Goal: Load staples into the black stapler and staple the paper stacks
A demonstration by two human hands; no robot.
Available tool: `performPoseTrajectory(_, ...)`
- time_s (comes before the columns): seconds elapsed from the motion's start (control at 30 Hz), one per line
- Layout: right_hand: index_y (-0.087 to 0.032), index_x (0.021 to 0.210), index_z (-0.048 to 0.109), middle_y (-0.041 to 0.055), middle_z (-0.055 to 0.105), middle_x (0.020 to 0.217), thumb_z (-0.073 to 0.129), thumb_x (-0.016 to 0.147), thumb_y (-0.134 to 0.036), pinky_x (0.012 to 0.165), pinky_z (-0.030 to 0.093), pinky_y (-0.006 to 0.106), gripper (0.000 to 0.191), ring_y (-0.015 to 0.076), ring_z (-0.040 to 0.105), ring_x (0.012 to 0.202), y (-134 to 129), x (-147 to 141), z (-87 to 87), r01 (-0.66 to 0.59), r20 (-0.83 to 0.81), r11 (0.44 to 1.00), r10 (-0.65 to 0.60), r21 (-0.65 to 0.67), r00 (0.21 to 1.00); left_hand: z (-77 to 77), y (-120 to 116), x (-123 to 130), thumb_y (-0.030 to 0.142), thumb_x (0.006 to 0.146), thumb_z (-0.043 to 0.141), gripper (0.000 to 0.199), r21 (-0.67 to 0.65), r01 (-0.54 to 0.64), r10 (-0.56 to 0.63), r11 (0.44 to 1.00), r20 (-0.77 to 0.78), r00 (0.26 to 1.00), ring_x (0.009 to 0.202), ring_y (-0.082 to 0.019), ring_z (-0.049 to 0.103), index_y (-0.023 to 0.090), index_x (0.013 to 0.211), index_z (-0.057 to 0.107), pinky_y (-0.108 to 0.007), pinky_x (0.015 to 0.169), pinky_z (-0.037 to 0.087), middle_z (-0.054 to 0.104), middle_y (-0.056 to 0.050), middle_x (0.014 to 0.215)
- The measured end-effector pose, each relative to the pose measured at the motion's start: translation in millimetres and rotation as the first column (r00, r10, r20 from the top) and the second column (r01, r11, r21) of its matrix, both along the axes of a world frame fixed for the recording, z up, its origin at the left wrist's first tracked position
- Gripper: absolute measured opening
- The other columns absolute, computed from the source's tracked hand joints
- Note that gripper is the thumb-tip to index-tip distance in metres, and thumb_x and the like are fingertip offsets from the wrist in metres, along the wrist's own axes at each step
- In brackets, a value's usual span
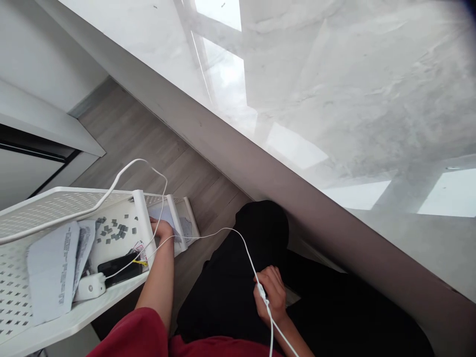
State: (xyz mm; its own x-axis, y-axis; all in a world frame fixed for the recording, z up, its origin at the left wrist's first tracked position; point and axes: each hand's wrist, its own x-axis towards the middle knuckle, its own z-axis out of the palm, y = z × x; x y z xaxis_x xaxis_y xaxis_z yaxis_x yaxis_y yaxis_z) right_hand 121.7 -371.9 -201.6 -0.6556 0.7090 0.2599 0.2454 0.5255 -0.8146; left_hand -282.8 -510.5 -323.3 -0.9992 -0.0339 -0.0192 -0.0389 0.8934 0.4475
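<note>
My left hand (162, 231) reaches into a lower tier of the white shelf rack (140, 218). Its fingers are mostly hidden behind the tier's edge, near a pale sheet-like item (163, 216). A thin white cable (223, 229) passes by that wrist and runs across to my lap. My right hand (273, 290) rests by my black-trousered leg with its fingers curled in. Over it lies the white cable joint (262, 291), where the cable splits; whether the fingers grip anything is hidden.
The upper tier holds a folded printed bag (54, 270), small grey pieces (121, 230), a black case (121, 267) and a white plug adapter (91, 286). A glossy marble-look tabletop (334, 99) fills the upper right, its thick edge close to my knee. Wood-look floor (148, 139) shows between.
</note>
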Motion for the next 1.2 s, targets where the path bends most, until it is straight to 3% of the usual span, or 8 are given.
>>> performPoseTrajectory(0.13,-0.020,0.093,0.058,-0.0004,0.054,0.076,0.047,0.094,-0.002,0.072,0.039,0.034,0.021,0.0163,0.052,0.071,-1.7,-0.4,-2.4,0.000,0.003,1.000,0.000,0.007,1.000,-0.9,-6.5,43.0,0.019,0.105,0.043,0.018,-0.078,0.115,-0.116,0.990,-0.012,0.993,0.125,-0.036,0.059,0.011,0.107,0.059,-0.053,0.112,0.045,0.063,-0.020,0.120)
performPoseTrajectory(0.33,-0.021,0.091,0.060,-0.0003,0.056,0.076,0.048,0.096,-0.006,0.073,0.042,0.034,0.020,0.0165,0.054,0.070,-5.8,-1.1,-1.8,0.032,0.002,0.999,-0.032,-0.026,0.999,3.3,-11.1,94.5,0.029,0.107,0.036,0.026,-0.146,0.470,-0.483,0.870,-0.067,0.873,0.111,-0.035,0.062,0.017,0.104,0.058,-0.051,0.104,0.050,0.064,-0.019,0.109)
performPoseTrajectory(0.47,-0.022,0.089,0.066,-0.0010,0.060,0.072,0.052,0.101,-0.019,0.063,0.042,0.031,0.019,0.0147,0.055,0.061,16.5,-14.7,12.3,0.041,0.007,0.963,-0.040,-0.266,0.999,32.6,-12.7,133.5,0.024,0.107,0.046,0.017,-0.005,0.729,-0.709,0.685,-0.234,0.665,0.102,-0.030,0.068,0.020,0.107,0.062,-0.045,0.095,0.055,0.069,-0.015,0.105)
performPoseTrajectory(0.6,-0.020,0.113,0.071,0.0078,0.075,0.094,0.056,0.103,-0.049,0.061,0.050,0.030,0.033,0.0214,0.069,0.079,55.3,-57.6,23.0,0.167,0.111,0.730,-0.124,-0.662,0.986,71.1,-14.9,161.8,0.010,0.102,0.054,0.020,0.086,0.914,-0.834,0.397,-0.383,0.398,0.108,-0.024,0.071,0.022,0.116,0.063,-0.039,0.095,0.059,0.072,-0.013,0.119)
performPoseTrajectory(0.7,-0.018,0.125,0.070,0.0158,0.076,0.118,0.061,0.096,-0.064,0.059,0.052,0.031,0.056,0.0280,0.074,0.094,68.2,-106.6,22.7,0.183,0.224,0.603,-0.009,-0.776,0.975,89.0,-14.0,162.0,0.005,0.100,0.055,0.025,0.099,0.962,-0.849,0.256,-0.452,0.273,0.112,-0.022,0.072,0.023,0.115,0.063,-0.038,0.095,0.061,0.073,-0.011,0.123)
performPoseTrajectory(0.83,-0.018,0.099,0.078,0.0151,0.079,0.102,0.085,0.078,-0.043,0.077,0.053,0.034,0.034,0.0328,0.075,0.101,57.9,-166.4,18.0,0.127,0.448,0.738,0.255,-0.663,0.857,94.0,-7.9,153.0,0.003,0.099,0.055,0.027,0.089,0.988,-0.834,0.126,-0.530,0.154,0.114,-0.022,0.072,0.024,0.114,0.063,-0.040,0.095,0.062,0.073,-0.009,0.126)
performPoseTrajectory(1.07,-0.017,0.086,0.078,0.0087,0.079,0.083,0.068,0.065,-0.003,0.075,0.050,0.028,0.026,0.0261,0.076,0.089,47.0,-190.5,16.9,0.133,0.434,0.770,0.200,-0.624,0.878,93.3,-5.5,148.3,0.003,0.099,0.058,0.033,0.092,0.993,-0.841,0.069,-0.529,0.108,0.123,-0.023,0.070,0.028,0.120,0.064,-0.040,0.099,0.063,0.073,-0.010,0.131)
performPoseTrajectory(1.2,-0.016,0.099,0.077,0.0061,0.080,0.092,0.055,0.070,-0.011,0.073,0.051,0.027,0.037,0.0216,0.072,0.085,64.0,-176.8,47.7,-0.038,-0.002,0.687,0.054,-0.726,0.999,85.8,-19.7,141.8,0.015,0.103,0.055,0.059,0.137,0.958,-0.853,0.252,-0.437,0.286,0.143,-0.031,0.060,0.028,0.159,0.044,-0.052,0.110,0.059,0.059,-0.018,0.154)
